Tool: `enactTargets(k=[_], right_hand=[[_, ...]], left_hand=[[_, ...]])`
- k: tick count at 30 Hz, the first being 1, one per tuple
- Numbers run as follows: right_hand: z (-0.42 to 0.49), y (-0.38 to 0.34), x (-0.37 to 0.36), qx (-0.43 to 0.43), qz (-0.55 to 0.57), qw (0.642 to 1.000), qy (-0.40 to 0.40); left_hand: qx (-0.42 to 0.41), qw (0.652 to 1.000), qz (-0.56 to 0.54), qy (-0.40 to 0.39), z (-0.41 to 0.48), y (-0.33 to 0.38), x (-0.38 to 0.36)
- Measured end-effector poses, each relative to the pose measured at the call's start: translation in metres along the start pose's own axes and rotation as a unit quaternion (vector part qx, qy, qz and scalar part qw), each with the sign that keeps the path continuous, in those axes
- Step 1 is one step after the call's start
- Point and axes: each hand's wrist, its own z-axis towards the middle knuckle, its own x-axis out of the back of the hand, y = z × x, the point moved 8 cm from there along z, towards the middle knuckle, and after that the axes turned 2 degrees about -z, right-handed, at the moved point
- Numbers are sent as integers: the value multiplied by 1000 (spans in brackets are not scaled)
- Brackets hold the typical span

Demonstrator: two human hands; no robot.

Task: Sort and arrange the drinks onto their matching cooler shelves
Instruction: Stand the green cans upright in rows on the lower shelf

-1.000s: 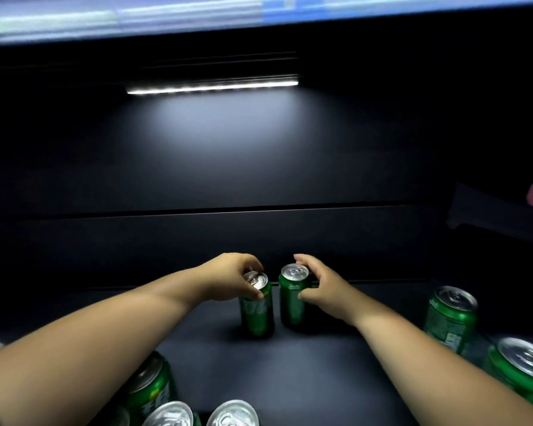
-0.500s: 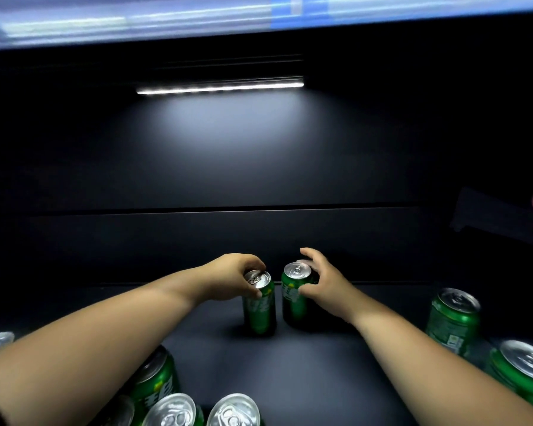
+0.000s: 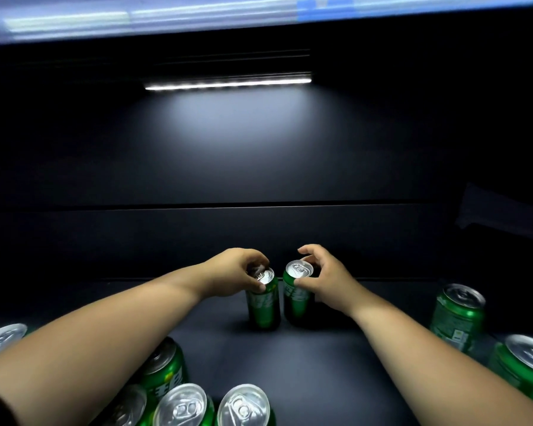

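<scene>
Left green can [image 3: 263, 305] and right green can [image 3: 296, 298] stand upright, just beside each other, on the cooler shelf [image 3: 305, 364]. Left hand [image 3: 234, 272] grips the first's rim from 9 o'clock; right hand [image 3: 326, 278] pinches the second's from 3 o'clock.

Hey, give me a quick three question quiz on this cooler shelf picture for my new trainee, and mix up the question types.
1. True or false: the left hand grips the left can by its top, and the right hand holds the right can.
2. How do those two cans stand on the shelf? A) stacked B) upright, side by side C) lying on their sides
3. Fill the gap: in the picture, the light strip glows ____ the hands.
Key: 1 true; 2 B; 3 above.
</scene>
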Motion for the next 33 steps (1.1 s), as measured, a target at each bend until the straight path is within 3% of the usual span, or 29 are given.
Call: enactTargets(k=[14, 20, 28, 33], right_hand=[[-75, -48, -33, -5, -7, 996, -94], [-118, -73, -55, -7, 39, 993, -111], [-152, -83, -65, -58, 108, 991, -56], [-164, -85, -64, -80, 77, 994, -25]], left_hand=[[-14, 998, 2, -60, -75, 1, 6], [-47, 996, 43, -55, -123, 11, 7], [-60, 997, 54, -19, -164, 8, 11], [-49, 998, 13, -22, -170, 8, 10]])
